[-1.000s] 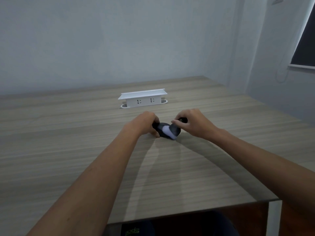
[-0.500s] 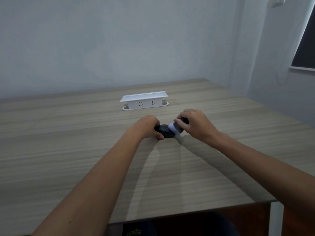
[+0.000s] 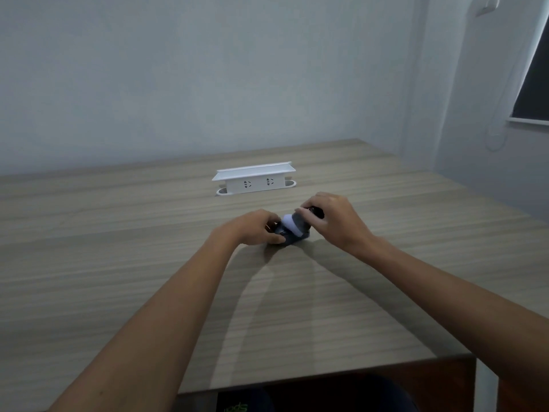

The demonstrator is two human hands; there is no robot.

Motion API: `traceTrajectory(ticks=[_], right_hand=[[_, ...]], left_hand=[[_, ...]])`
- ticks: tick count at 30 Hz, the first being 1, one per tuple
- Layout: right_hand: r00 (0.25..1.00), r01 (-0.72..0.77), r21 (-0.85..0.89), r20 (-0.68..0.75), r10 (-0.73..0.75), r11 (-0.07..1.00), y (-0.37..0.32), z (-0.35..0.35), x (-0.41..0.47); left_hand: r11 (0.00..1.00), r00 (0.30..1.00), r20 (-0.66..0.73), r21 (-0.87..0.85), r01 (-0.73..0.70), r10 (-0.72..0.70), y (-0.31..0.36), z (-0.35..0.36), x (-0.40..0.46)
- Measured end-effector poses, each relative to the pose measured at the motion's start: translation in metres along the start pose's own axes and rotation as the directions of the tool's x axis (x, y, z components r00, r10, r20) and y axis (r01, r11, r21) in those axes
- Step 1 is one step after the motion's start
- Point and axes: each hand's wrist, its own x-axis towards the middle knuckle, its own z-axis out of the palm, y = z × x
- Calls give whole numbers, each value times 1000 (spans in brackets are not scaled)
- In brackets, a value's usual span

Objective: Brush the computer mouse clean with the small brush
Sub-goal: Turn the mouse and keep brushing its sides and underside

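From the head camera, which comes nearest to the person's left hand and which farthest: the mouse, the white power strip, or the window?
1. Computer mouse: gripped in the left hand at the table's middle.
2. White power strip: farther back on the table.
3. Window: on the far right wall.

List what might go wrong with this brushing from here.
1. The left hand pins the computer mouse only at one end; a firm stroke might skid it across the smooth table.
2. The right hand pinches the small brush near its tip, so it could slip or twist.
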Motion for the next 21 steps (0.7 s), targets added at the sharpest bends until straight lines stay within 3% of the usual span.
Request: traceTrajectory(ticks=[4,8,13,18,21], right_hand=[[995,43,-27,94,-40,999,0,3,-3],[999,3,-188,50,7,982,8,1,4],[984,135,-97,133,-122,986,-11,6,4],[987,120,-249,138,-87,961,1,-1,12],[964,221,-157,184,-191,963,-9,-2,16]], left_hand=[[1000,999,-41,11,-28,28,-5,5,1],[1000,997,-76,24,-17,18,-2,7,3],[1000,996,-90,-7,-6,5,-4,8,3],[999,988,-155,-46,-7,0,-7,15,4],[996,984,-177,-86,-28,13,-9,16,4]])
